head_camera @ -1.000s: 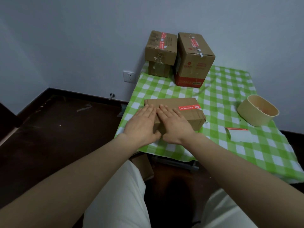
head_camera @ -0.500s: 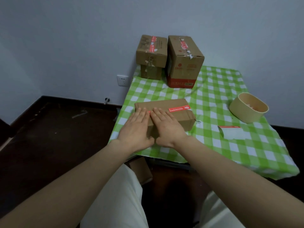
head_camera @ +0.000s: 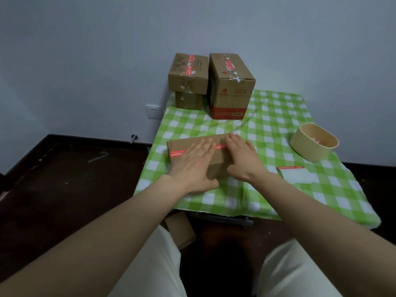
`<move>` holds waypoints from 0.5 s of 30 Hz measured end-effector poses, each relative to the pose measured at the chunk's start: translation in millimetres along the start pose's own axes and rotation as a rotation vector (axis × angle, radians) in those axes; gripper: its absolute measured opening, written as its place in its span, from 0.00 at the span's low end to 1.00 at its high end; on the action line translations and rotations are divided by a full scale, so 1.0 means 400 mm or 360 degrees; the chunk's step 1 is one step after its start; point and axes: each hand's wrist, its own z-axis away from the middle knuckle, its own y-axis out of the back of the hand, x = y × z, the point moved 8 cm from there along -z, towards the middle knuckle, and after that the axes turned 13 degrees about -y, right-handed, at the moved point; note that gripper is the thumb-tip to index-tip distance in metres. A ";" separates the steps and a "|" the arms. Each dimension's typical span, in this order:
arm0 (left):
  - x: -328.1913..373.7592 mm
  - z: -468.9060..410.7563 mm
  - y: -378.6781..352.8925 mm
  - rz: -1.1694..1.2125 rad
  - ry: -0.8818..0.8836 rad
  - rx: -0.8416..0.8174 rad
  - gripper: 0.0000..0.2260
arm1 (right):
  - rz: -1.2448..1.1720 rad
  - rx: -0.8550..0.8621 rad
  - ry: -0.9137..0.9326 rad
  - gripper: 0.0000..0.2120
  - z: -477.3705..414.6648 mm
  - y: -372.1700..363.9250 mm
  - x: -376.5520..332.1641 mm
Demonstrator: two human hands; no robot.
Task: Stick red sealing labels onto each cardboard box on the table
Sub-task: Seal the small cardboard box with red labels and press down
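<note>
**Hands covered much of the flat box, and the print was unreadable**

The left hand (head_camera: 192,166) and right hand (head_camera: 244,157) lay flat on the flat cardboard box (head_camera: 216,168), hiding most of its top. Of the red label (head_camera: 220,146) between them only a short piece showed. The white print on the end label (head_camera: 177,153) was too small to read, as was the print on the tall box (head_camera: 231,88). The bowl (head_camera: 308,146) hid most of its pale contents behind its wall, so they could not be identified. A cardboard piece (head_camera: 180,230) under the table was partly covered by the tablecloth (head_camera: 267,200) and a trouser leg. Both forearms ran off the bottom edge.
</note>
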 end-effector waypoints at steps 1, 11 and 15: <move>0.012 -0.025 -0.009 0.0007 -0.0028 -0.0045 0.43 | 0.0057 -0.0039 0.0008 0.41 -0.003 -0.009 0.001; -0.002 -0.075 -0.062 -0.0079 0.0066 -0.0101 0.30 | 0.0165 -0.0085 0.0115 0.42 -0.013 -0.044 0.023; -0.003 -0.071 -0.054 -0.0101 0.0053 -0.0096 0.30 | 0.0152 -0.0096 0.0118 0.43 -0.012 -0.047 0.029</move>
